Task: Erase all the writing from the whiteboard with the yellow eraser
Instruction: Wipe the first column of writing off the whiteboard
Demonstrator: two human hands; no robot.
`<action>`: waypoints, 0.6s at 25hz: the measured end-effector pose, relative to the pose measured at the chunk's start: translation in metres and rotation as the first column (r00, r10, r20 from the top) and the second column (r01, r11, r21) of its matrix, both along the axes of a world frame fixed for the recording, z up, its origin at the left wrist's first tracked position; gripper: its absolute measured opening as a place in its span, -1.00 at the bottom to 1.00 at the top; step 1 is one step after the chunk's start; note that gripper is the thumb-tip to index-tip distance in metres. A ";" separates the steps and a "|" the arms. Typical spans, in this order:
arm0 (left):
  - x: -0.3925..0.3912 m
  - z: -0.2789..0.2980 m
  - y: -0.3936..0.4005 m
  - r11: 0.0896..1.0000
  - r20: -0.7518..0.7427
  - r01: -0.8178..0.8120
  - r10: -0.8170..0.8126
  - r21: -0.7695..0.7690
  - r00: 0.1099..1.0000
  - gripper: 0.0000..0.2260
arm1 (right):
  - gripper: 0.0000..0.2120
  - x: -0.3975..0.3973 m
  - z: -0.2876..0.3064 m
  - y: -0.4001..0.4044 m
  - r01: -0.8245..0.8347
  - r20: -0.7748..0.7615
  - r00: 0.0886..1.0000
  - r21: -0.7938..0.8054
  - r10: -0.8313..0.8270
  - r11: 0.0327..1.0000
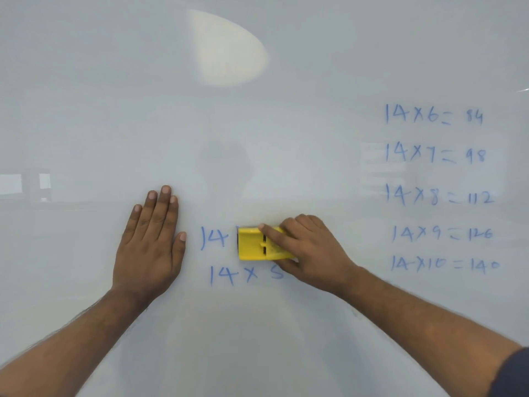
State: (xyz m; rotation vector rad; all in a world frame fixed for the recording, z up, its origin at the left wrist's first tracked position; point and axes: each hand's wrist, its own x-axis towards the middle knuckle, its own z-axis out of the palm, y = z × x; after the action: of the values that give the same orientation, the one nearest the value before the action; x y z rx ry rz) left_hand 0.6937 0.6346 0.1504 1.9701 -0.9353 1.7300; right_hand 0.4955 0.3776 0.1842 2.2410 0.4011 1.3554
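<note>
The whiteboard (pixel 257 110) fills the view. My right hand (pixel 309 250) grips the yellow eraser (pixel 252 245) and holds it against the board, index finger lying along its top. Just left of the eraser stands a blue "14" (pixel 213 237). Below it reads "14 x 5" (pixel 243 275), its right end hidden by my hand. At the right runs a column of several blue sums (pixel 438 193), from "14 x 6 = 84" down to "14 x 10 = 140". My left hand (pixel 150 247) lies flat on the board, fingers straight, left of the "14".
A bright oval light reflection (pixel 229 50) shows near the top centre of the board. Faint room reflections (pixel 25 184) sit at the left edge. The board's upper left and lower part carry no writing.
</note>
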 end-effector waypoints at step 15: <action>0.003 -0.004 0.004 1.000 0.019 -0.001 0.001 0.007 1.000 -0.45 | -0.48 0.007 0.001 0.008 -0.014 -0.026 1.000 -0.146 0.010 0.989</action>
State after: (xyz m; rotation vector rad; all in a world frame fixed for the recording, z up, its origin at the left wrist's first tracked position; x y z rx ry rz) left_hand 0.6966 0.6383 0.1465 1.9623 -0.9488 1.7506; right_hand 0.5027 0.3852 0.1855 2.1402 0.5068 1.2623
